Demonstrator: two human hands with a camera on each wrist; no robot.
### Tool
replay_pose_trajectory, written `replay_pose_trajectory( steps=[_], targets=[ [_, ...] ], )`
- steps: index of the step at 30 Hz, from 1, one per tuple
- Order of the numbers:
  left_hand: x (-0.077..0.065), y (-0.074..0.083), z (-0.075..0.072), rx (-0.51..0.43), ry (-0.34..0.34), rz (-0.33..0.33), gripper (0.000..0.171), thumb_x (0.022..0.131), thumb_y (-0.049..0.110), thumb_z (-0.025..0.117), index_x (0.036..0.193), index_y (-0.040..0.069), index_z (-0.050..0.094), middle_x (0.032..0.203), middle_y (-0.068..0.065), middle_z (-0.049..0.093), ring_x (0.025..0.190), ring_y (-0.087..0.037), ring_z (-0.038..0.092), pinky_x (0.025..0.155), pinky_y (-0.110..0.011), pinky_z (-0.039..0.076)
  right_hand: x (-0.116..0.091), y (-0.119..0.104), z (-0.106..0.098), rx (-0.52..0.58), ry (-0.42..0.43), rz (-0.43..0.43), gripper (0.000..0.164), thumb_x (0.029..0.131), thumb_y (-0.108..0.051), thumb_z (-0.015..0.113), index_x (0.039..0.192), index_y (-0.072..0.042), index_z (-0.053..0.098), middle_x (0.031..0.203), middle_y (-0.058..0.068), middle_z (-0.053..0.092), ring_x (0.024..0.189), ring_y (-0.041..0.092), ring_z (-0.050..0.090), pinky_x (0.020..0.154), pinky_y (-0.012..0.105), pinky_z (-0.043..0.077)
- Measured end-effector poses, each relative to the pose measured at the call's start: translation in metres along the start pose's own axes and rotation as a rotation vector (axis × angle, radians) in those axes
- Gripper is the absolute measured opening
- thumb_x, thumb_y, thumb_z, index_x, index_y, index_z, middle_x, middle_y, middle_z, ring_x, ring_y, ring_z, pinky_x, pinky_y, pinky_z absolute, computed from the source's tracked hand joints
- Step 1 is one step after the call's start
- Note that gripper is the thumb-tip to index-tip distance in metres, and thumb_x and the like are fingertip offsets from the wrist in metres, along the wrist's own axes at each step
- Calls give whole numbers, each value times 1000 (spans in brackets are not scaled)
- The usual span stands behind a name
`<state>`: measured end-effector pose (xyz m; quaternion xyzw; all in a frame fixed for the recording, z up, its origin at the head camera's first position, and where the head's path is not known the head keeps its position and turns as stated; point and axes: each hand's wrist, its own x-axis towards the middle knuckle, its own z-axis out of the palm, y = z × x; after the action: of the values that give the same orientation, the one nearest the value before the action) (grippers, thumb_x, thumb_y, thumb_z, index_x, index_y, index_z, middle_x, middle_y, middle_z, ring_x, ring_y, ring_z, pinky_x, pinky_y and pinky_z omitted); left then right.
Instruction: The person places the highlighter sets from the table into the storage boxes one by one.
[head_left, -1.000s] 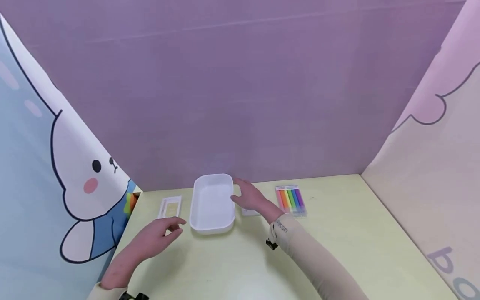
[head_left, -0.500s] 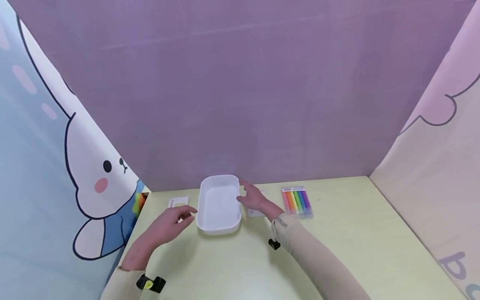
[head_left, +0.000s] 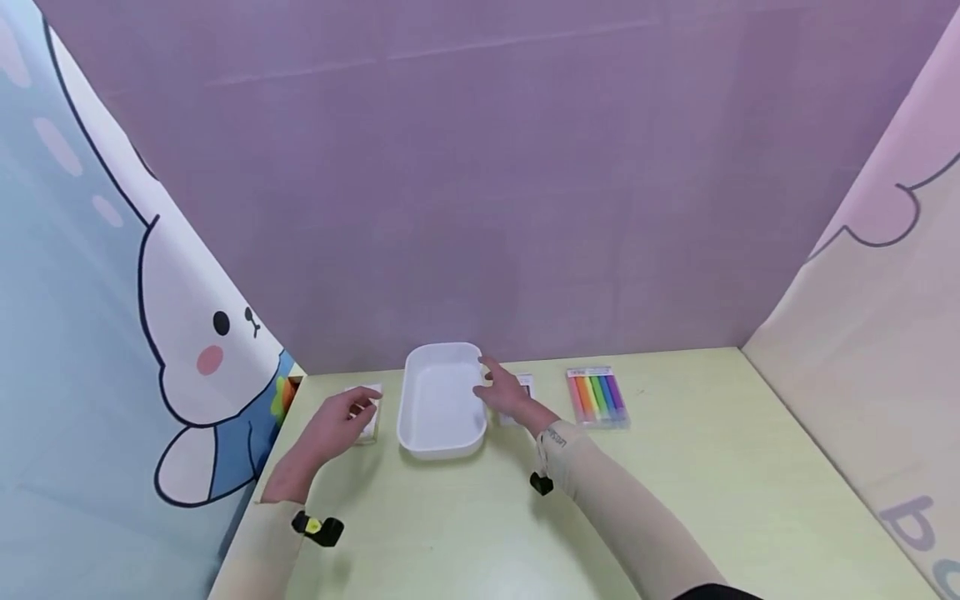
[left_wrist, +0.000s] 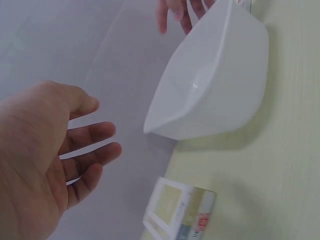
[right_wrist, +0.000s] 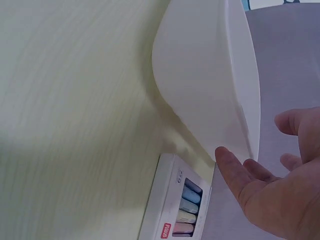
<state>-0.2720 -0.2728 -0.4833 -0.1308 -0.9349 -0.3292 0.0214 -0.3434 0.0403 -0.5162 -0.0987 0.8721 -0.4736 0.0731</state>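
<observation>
Two bare hands are beside a white, deep, rectangular tray with rounded corners and a smooth, slightly shiny surface (head_left: 442,404), which stands on the pale yellow table with fine wood grain (head_left: 480,533). The right hand (head_left: 510,395) is at its right rim, thumb well apart from the fingers; its fingertips meet the corner, but it grasps nothing, and whether it presses we cannot tell. The left hand (head_left: 335,425) hangs with loosely bent fingers, holding nothing, above a small white-and-yellow cardboard box (left_wrist: 172,205); its small print and red patch we cannot read. Right of the tray lies a white box with a cut window (right_wrist: 175,200), showing blue, yellow and pink pastel sticks (right_wrist: 187,206); its red label carries white letters, too blurred for us. Farther right is a flat, clear plastic pack of rainbow-coloured pens (head_left: 597,398), its printed header too small for our reading.
</observation>
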Motion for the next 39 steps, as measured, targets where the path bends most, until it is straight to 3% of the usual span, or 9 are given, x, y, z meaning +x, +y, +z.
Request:
replay_pose_trajectory(
  steps=[9, 13, 16, 24, 34, 39],
  targets=[
    [3, -30, 18, -104, 30, -107, 24, 99, 15, 57, 120, 7, 64, 97, -8, 63, 85, -22, 57, 68, -34, 50, 6, 14, 8, 19, 131, 38, 54, 90, -15, 61, 142, -10, 47, 127, 21, 57, 109, 34, 57, 90, 47, 47],
    [-3, -39, 26, -140, 51, -149, 24, 97, 14, 58, 119, 5, 64, 94, -6, 62, 81, -21, 56, 67, -34, 49, 8, 17, 12, 22, 182, 47, 51, 89, -15, 60, 140, -9, 50, 122, 20, 60, 104, 34, 59, 87, 46, 49],
    [-10, -45, 34, -168, 51, -145, 23, 97, 12, 59, 118, 3, 65, 91, -8, 63, 77, -19, 55, 65, -32, 47, 7, 18, 16, 25, 211, 75, 50, 90, -16, 61, 139, -9, 51, 118, 18, 61, 101, 33, 60, 85, 46, 49],
    [-26, -54, 46, -256, 88, -153, 22, 96, 8, 60, 116, 0, 64, 88, -16, 64, 71, -20, 55, 60, -29, 46, 8, 15, 26, 144, 143, 105, 54, 96, -23, 58, 147, -12, 42, 126, 20, 57, 109, 35, 58, 87, 44, 50],
    [-36, -57, 56, -327, 60, -258, 23, 98, 9, 57, 119, 1, 63, 92, -11, 66, 79, -23, 60, 60, -30, 48, 11, 19, 28, 188, 94, 120, 62, 94, -17, 58, 151, -16, 35, 128, 20, 57, 111, 32, 58, 88, 41, 50],
    [-41, -53, 57, -320, 43, -272, 24, 99, 11, 55, 120, 3, 63, 93, -8, 66, 80, -21, 59, 62, -30, 48, 9, 24, 28, 219, 76, 122, 63, 94, -15, 59, 152, -17, 34, 129, 20, 56, 110, 32, 58, 85, 39, 52]
  ],
)
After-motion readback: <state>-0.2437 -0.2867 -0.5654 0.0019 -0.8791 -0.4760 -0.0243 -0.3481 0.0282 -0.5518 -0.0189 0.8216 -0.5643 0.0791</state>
